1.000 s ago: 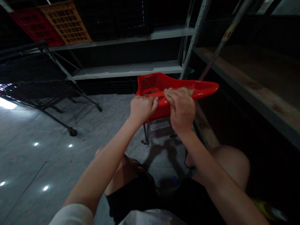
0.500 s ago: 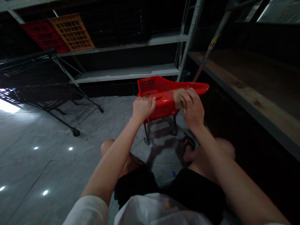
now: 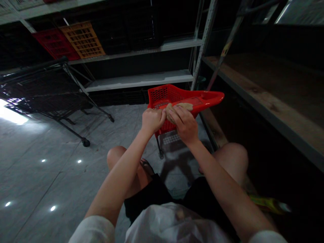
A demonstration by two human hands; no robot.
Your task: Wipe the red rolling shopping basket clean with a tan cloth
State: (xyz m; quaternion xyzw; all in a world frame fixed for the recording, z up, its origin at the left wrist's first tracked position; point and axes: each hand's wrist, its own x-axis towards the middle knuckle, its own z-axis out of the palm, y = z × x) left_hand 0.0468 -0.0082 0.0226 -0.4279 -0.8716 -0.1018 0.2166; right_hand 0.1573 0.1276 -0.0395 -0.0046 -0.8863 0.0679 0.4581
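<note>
In front of my knees stands a small red plastic shopping cart [image 3: 210, 98] with perforated basket walls and dark legs. My left hand [image 3: 152, 120] grips the near rim of its basket, thumb on top. A crumpled tan cloth [image 3: 186, 106] is under the fingers of my right hand [image 3: 186, 123], pressed against the cart's near rim right beside my left thumb. My two hands almost touch. The part of the rim under both hands is hidden.
A large dark metal cart [image 3: 45, 87] on casters stands to the left. Behind are metal shelves [image 3: 141, 79] with a red crate [image 3: 56, 43] and a yellow crate [image 3: 82, 39]. A wooden platform [image 3: 273, 98] runs along the right. A yellow-green bottle [image 3: 268, 204] lies by my right forearm.
My right hand has slid the cloth leftward along the rim, from near the cart's pointed end to beside my left hand. My left hand keeps its grip. The yellow-green bottle has come into view.
</note>
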